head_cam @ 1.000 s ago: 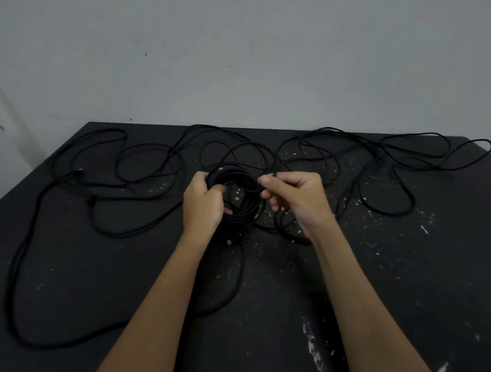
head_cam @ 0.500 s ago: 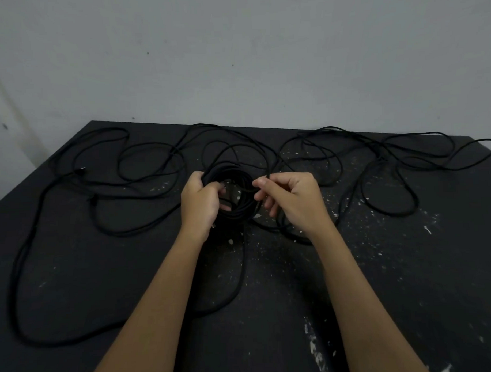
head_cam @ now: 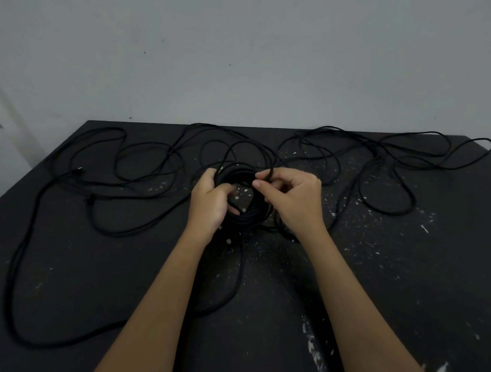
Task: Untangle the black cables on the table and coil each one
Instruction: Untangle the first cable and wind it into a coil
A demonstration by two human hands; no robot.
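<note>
Head camera. A: where is the coil (head_cam: 248,213)?
B: Mid-table (head_cam: 409,291), between the two hands; its ring opens upward toward the camera, so it is round with no clear long axis; whether it rests on the top or hangs just above it, I cannot tell.
A: And the fingers?
B: The left hand (head_cam: 211,203) curls round the coil's left side, thumb reaching into the ring; the right hand (head_cam: 295,200) pinches one strand (head_cam: 269,172) between thumb and forefinger at the coil's upper right, its other fingers curled under.
A: The loose cables (head_cam: 144,189)?
B: Sprawled in loops along the far half of the table, running mostly left to right; one loop sweeps toward the near left and passes under the left forearm.
A: What is hard to read?
B: Black on black; the hands cover both flanks of the coil; how many cables there are, I cannot tell; one small plug (head_cam: 78,171) shows far left.
</note>
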